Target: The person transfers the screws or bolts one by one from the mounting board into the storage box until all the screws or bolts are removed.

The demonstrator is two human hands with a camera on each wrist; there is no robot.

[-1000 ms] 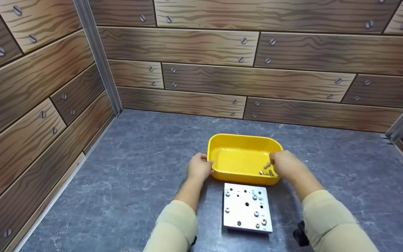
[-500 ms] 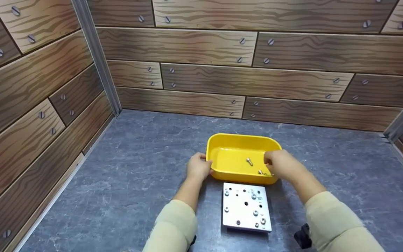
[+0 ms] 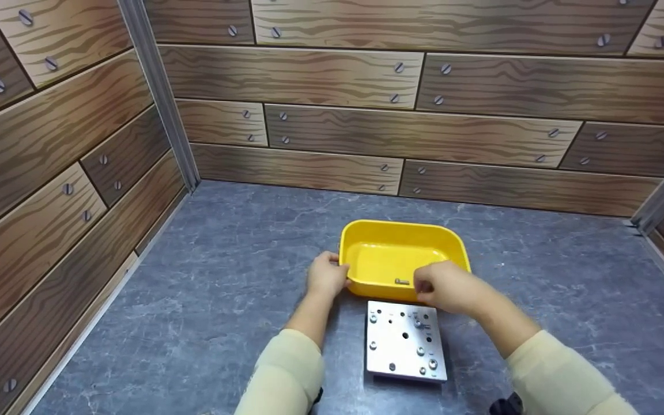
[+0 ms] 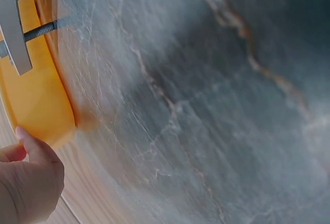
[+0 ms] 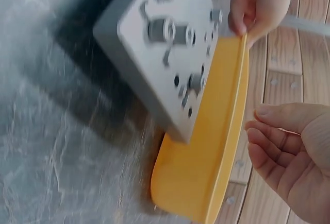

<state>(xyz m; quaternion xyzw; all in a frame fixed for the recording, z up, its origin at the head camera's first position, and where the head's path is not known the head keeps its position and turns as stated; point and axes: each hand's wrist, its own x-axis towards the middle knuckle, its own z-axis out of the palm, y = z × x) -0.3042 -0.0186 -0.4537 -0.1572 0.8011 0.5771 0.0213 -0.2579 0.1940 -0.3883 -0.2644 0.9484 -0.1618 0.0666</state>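
Note:
My left hand (image 3: 327,276) grips the left end of the yellow tray (image 3: 378,291), thumb at its rim, as the left wrist view also shows. My right hand (image 3: 453,291) hangs over the tray's front right part with curled fingers. In the right wrist view its thumb and fingertips (image 5: 251,134) come close together; I cannot tell whether they hold a small part. One small screw (image 3: 402,282) lies inside the tray near the front wall, left of that hand. Just in front of the tray sits a silver metal plate (image 3: 389,346) with holes and several socket-head bolts standing in it.
The tray and plate rest on a grey marbled tabletop (image 3: 240,259). Behind rises a wood-plank patterned wall (image 3: 332,127), with another along the left side (image 3: 44,202). Metal corner posts (image 3: 165,92) join the walls.
The right hand has moved from the tray's right end leftward and toward the plate. Screws in the tray have shifted, and now one shows beside the hand. The left hand has stayed at the rim.

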